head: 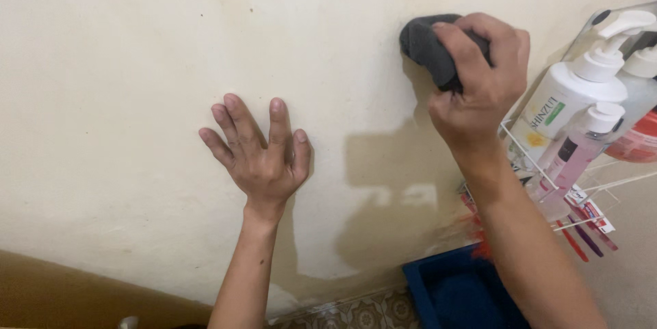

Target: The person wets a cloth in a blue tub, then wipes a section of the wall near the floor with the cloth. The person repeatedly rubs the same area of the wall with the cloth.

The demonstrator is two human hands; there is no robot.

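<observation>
My right hand [479, 89] grips a dark grey cloth [428, 47] and presses it against the cream wall [137, 42] at the upper right. My left hand [260, 154] lies flat on the wall with fingers spread, lower and to the left, holding nothing. Both forearms reach up from the bottom of the view.
A white wire rack [547, 182] on the wall at the right holds a white pump bottle [571, 96], a small pink pump bottle [571, 158], further bottles and toothbrushes [582, 233]. A blue bin [452, 291] stands below. Patterned floor tiles [356, 312] show at the bottom.
</observation>
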